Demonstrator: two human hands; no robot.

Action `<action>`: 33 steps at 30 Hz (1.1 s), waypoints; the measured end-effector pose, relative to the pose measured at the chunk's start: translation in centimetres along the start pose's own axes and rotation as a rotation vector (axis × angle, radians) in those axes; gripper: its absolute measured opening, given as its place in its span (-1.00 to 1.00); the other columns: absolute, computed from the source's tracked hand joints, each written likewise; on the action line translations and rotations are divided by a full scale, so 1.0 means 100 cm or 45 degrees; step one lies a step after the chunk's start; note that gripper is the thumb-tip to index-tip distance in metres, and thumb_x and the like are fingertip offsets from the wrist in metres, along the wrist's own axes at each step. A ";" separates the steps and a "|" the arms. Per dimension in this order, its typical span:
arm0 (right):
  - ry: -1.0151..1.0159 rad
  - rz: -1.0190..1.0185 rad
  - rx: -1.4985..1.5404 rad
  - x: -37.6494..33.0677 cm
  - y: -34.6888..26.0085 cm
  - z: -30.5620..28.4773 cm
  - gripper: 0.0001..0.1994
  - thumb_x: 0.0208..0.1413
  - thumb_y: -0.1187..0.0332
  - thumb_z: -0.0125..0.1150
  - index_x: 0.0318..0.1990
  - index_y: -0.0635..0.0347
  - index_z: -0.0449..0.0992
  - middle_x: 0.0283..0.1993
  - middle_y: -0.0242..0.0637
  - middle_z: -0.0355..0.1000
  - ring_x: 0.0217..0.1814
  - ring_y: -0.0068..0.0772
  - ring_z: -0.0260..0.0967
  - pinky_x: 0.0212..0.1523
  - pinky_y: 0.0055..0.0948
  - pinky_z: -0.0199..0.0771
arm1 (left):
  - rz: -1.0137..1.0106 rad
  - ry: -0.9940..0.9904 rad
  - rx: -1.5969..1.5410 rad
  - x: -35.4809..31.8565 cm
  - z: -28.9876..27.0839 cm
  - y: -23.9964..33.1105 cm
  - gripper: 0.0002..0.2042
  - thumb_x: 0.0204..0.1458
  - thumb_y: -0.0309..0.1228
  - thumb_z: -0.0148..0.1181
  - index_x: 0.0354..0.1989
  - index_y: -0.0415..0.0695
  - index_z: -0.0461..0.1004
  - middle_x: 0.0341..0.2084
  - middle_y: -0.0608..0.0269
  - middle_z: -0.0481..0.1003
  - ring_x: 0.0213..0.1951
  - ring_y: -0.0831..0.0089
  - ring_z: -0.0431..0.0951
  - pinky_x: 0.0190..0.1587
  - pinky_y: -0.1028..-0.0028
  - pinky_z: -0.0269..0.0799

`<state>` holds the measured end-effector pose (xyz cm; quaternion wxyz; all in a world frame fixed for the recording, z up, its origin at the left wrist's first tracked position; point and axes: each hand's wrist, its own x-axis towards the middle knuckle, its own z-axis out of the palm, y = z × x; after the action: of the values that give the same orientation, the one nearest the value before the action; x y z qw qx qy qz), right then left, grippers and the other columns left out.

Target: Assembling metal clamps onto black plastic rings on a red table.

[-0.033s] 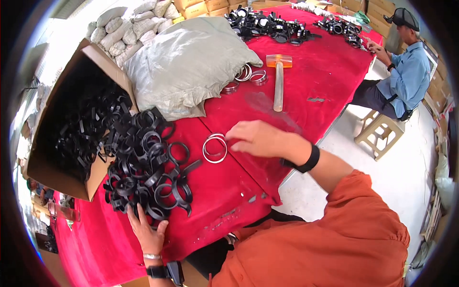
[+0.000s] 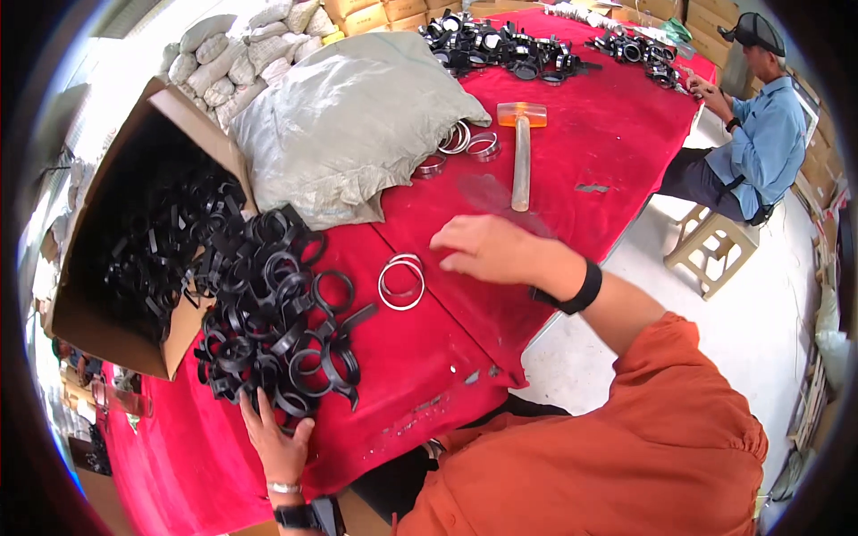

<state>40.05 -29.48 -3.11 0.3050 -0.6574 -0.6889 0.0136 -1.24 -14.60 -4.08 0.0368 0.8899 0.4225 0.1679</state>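
Observation:
A heap of black plastic ring clamps [image 2: 295,335] lies on the red cloth at the left. My left hand [image 2: 277,442] touches its near edge, fingers stretched and thumb apart, with no clamp gripped. My right hand [image 2: 487,248] hovers over the cloth, fingers loosely bent and apart, holding nothing I can see. Just left of it lie a couple of overlapping silver metal rings [image 2: 400,282]. Farther off, a mallet [image 2: 521,161] with an orange head rests on the cloth, beside more metal rings [image 2: 483,146] at the edge of a large pale woven sack [image 2: 344,125].
An open cardboard box [image 2: 201,125] on its side spills clamps at the left. Assembled black-and-silver clamps [image 2: 500,46] are heaped at the far side. A co-worker in a blue shirt [image 2: 769,134] sits at the right on a plastic stool [image 2: 712,248]. Filled sacks [image 2: 241,58] are stacked behind.
My right hand has shifted slightly to the right, away from the metal rings. The left hand stays at the heap's edge.

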 end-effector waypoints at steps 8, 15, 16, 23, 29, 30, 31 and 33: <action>0.043 0.468 -0.413 0.035 0.121 -0.036 -0.63 -0.07 0.32 0.18 -0.05 0.18 0.37 -0.09 -0.12 0.34 -0.02 -0.08 0.30 -0.07 -0.21 0.37 | 0.433 0.095 -0.328 0.063 -0.048 0.136 -0.48 -0.28 -0.56 0.23 -0.01 -0.26 0.31 0.12 -0.14 0.19 0.10 -0.03 0.27 0.11 0.21 0.21; 0.307 0.304 -0.682 0.106 0.146 0.001 -0.40 -0.18 0.43 0.26 0.12 0.06 0.25 0.17 0.00 0.17 0.17 -0.01 0.18 0.00 -0.16 0.35 | 1.018 -0.144 -0.446 0.166 0.054 0.216 -0.53 -0.07 -0.33 0.20 -0.02 -0.36 0.31 0.13 -0.23 0.15 0.11 -0.05 0.24 0.12 0.23 0.22; 0.315 0.280 -0.704 0.110 0.150 0.006 -0.54 -0.06 0.47 0.02 0.09 0.05 0.30 0.18 0.01 0.16 0.17 -0.03 0.18 -0.02 -0.14 0.34 | 0.997 -0.123 -0.441 0.181 0.076 0.222 -0.52 -0.07 -0.31 0.20 -0.01 -0.37 0.30 0.14 -0.26 0.12 0.12 -0.08 0.21 0.13 0.22 0.21; 0.495 0.226 -0.077 0.152 0.177 -0.001 -0.86 0.00 0.37 -0.01 -0.34 0.18 0.44 -0.15 0.04 0.40 -0.11 0.08 0.34 -0.21 -0.14 0.39 | 0.539 0.079 -0.263 0.260 0.100 0.221 -0.27 -0.23 -0.39 0.33 0.16 -0.30 0.10 0.21 -0.37 -0.14 0.20 -0.24 0.01 0.22 0.19 0.04; 0.433 0.301 0.200 0.152 0.144 0.005 -0.79 0.03 0.26 0.03 -0.32 0.21 0.42 -0.39 0.06 0.38 -0.25 0.12 0.34 -0.27 -0.08 0.31 | 0.326 0.310 -0.125 0.302 0.083 0.207 -0.14 -0.26 -0.45 0.32 0.26 -0.21 -0.06 0.23 -0.26 -0.16 0.12 -0.17 0.15 0.12 0.21 0.20; 0.439 0.069 0.021 0.151 0.146 0.016 -0.78 0.03 0.23 0.02 -0.33 0.21 0.42 -0.41 0.05 0.38 -0.26 0.10 0.34 -0.28 -0.08 0.31 | 0.228 0.272 -0.049 0.307 0.083 0.207 -0.17 -0.25 -0.43 0.31 0.25 -0.17 -0.02 0.21 -0.22 -0.05 0.05 -0.12 0.25 0.05 0.21 0.27; 0.438 -0.161 -0.161 0.148 0.146 0.026 -0.77 0.04 0.21 0.02 -0.35 0.20 0.42 -0.43 0.03 0.38 -0.27 0.08 0.35 -0.29 -0.07 0.32 | 0.244 0.263 -0.056 0.312 0.086 0.204 -0.17 -0.25 -0.43 0.31 0.25 -0.17 -0.02 0.21 -0.22 -0.05 0.05 -0.12 0.25 0.05 0.21 0.27; 0.231 -0.009 0.216 0.145 0.090 0.020 -0.75 0.07 0.18 0.00 -0.39 0.21 0.41 -0.47 -0.02 0.38 -0.33 0.03 0.37 -0.33 -0.09 0.33 | 0.164 0.036 0.065 0.324 0.094 0.174 -0.24 -0.23 -0.41 0.27 0.22 -0.13 0.06 0.04 -0.11 0.24 -0.03 -0.03 0.32 -0.06 0.20 0.32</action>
<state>47.96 -14.28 -2.69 0.4207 -0.6253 -0.6572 0.0111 33.69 -0.28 -0.62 -0.0027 0.9135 0.3688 0.1716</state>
